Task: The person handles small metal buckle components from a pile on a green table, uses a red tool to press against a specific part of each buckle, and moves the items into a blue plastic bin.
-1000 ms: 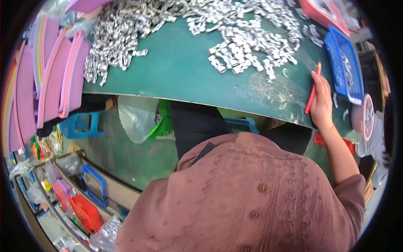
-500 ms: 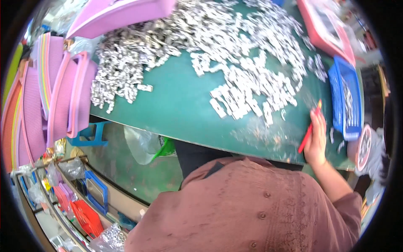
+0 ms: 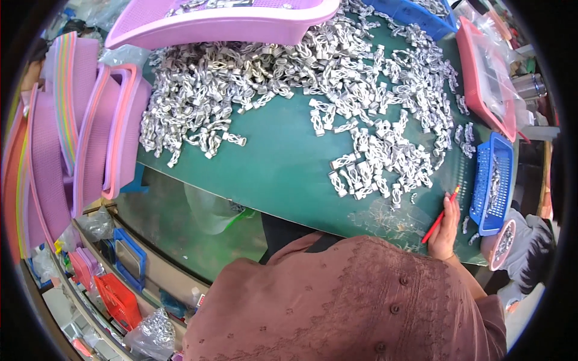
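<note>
My right hand (image 3: 444, 230) rests at the right front of the green table (image 3: 253, 162), closed around a slim red pen-like stick (image 3: 435, 227). The stick slants up to the right past my fingers. Beyond my hand lies a wide pile of small white and silver looped pieces (image 3: 385, 153), with a few strays near the worn patch of tabletop. Just right of my hand stands a blue basket (image 3: 475, 210) with some of these pieces inside. My left hand is out of view.
A pink-purple basket (image 3: 241, 31) stands on the pile's far side. Further right are another blue basket (image 3: 415, 17), a pink tray (image 3: 472, 75) and a round pink tub (image 3: 490, 256). Purple baskets (image 3: 129, 132) stack at left, above a shelf with a red basket (image 3: 117, 301).
The view has shifted, so the table's things appear lower and further right, and more of the far baskets shows. My right hand keeps its hold on the red stick near the table's front.
</note>
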Motion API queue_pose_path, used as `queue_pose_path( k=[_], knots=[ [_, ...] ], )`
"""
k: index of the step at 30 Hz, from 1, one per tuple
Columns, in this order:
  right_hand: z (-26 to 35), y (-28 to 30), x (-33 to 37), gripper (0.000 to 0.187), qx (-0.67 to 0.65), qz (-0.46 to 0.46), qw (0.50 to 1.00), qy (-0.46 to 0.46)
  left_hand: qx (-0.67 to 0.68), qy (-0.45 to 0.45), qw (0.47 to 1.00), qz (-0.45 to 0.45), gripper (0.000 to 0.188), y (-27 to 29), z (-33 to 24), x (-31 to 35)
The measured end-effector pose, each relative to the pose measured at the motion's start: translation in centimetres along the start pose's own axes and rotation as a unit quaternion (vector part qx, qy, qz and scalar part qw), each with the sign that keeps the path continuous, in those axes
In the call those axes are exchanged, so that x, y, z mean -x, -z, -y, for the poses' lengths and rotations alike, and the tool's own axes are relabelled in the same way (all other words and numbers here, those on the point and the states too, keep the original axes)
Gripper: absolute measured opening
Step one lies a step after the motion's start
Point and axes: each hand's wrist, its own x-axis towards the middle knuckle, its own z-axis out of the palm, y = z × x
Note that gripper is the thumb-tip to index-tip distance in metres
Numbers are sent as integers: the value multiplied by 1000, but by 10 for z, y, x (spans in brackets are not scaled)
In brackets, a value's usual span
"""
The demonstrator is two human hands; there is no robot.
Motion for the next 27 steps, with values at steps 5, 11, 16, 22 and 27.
queue_pose_path(
  k=[5,11,16,22,27],
  knots=[
    [1,-3,2,50,-6,-11,1000,-24,0,-30,1000,5,23,4,12,-12],
    [7,0,2,51,-33,-52,998,1,-83,-84,992,39,24,26,-15,-18],
    [-4,-2,-7,46,18,-55,997,49,-427,-345,836,-3,23,52,-152,80],
    [-7,11,-18,48,68,-23,997,-12,-344,-728,587,-86,20,-6,-254,193],
    [9,24,-26,53,40,15,998,-48,-458,-770,402,-190,35,-46,-309,183]
  ],
)
